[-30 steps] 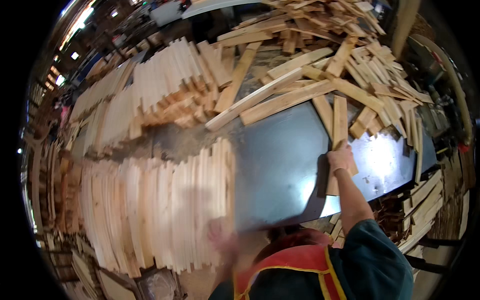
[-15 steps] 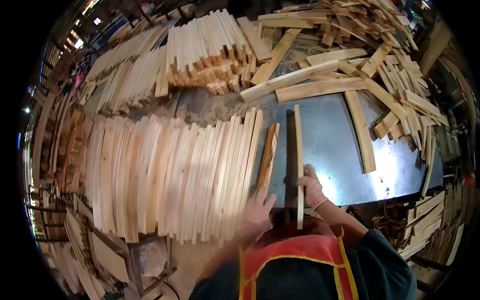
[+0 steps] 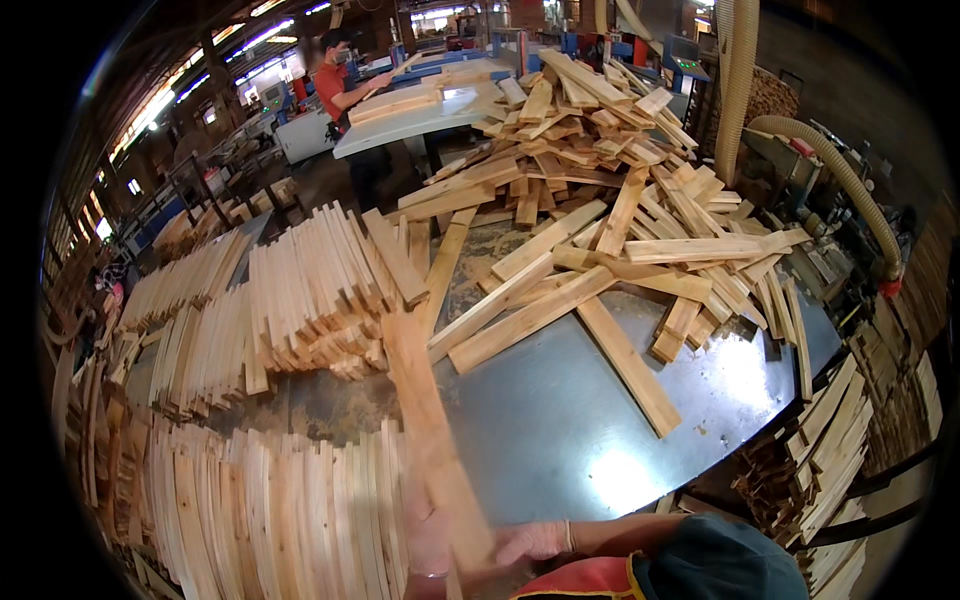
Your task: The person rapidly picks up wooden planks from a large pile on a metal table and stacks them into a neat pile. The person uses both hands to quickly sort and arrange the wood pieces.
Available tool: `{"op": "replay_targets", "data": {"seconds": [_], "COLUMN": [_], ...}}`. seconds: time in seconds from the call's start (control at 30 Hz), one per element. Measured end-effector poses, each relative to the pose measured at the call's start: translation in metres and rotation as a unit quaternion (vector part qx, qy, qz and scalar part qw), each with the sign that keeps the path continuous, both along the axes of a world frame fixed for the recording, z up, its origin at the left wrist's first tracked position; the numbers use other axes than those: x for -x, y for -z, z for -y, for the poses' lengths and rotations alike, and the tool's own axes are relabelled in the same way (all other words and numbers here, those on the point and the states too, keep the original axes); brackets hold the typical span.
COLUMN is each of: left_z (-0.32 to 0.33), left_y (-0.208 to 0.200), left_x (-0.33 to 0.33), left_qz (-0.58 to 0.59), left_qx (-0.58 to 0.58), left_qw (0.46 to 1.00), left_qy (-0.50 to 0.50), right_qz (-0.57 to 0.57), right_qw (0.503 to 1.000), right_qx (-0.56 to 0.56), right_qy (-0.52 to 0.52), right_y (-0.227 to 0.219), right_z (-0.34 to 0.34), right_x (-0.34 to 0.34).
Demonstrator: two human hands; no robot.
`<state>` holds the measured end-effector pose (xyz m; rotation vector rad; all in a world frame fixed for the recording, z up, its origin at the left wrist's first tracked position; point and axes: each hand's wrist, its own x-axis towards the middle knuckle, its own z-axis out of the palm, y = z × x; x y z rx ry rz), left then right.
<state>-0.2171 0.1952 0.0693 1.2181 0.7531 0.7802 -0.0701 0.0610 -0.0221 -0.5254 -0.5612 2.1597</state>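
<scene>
A wooden board [image 3: 425,410], smeared by motion, slants up and away from me with its broad face showing. My left hand [image 3: 430,548] is closed on its near part from the left side, partly blurred. At the board's right edge, close to its near end, my right hand [image 3: 535,541] grips it with bent fingers. Just left of the board stands a long row of light wooden strips [image 3: 270,510], packed side by side on edge. The near end of the board is blurred and partly hidden by my hands.
A shiny metal tabletop [image 3: 540,430] bears a loose heap of boards [image 3: 600,140] at the far right and one lone board [image 3: 630,370]. Stacked strips [image 3: 310,270] stand behind the row. Beyond, a person in red [image 3: 335,88] works at a pale table [image 3: 400,125]. Hoses [image 3: 738,90] hang at right.
My view has tilted up, showing more of the workshop. The board held on edge by my right hand now appears broad-face up, leaning left, and my left hand has come onto it too.
</scene>
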Motion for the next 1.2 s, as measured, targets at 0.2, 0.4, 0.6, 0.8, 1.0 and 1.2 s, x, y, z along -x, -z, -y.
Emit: {"op": "replay_targets", "data": {"seconds": [0.2,0.4,0.6,0.8,1.0,1.2], "left_z": [-0.007,0.032,0.078,0.092,0.082,0.073], "left_y": [-0.006,0.043,0.098,0.082,0.040,0.047], "left_x": [-0.113,-0.156,-0.160,-0.165,-0.157,-0.097], "left_qz": [0.055,-0.123,-0.287,-0.386,-0.429,-0.475], "left_qx": [-0.054,-0.063,-0.050,-0.079,-0.114,-0.295], "left_qw": [0.993,0.973,0.934,0.907,0.892,0.829], "left_qy": [0.085,0.182,0.208,0.148,0.080,-0.001], "right_qz": [0.327,0.488,0.947,0.914,0.660,0.499], "right_qw": [0.915,0.638,0.289,0.402,0.710,0.793], "right_qx": [-0.165,-0.237,-0.043,-0.055,0.052,0.032], "right_qy": [0.169,0.547,0.131,-0.016,0.239,0.348], "right_y": [-0.097,-0.248,-0.089,-0.072,-0.050,0.050], "right_z": [-0.045,-0.166,-0.100,-0.079,-0.043,-0.029], "right_x": [-0.180,-0.531,-0.608,-0.499,-0.403,-0.216]}}
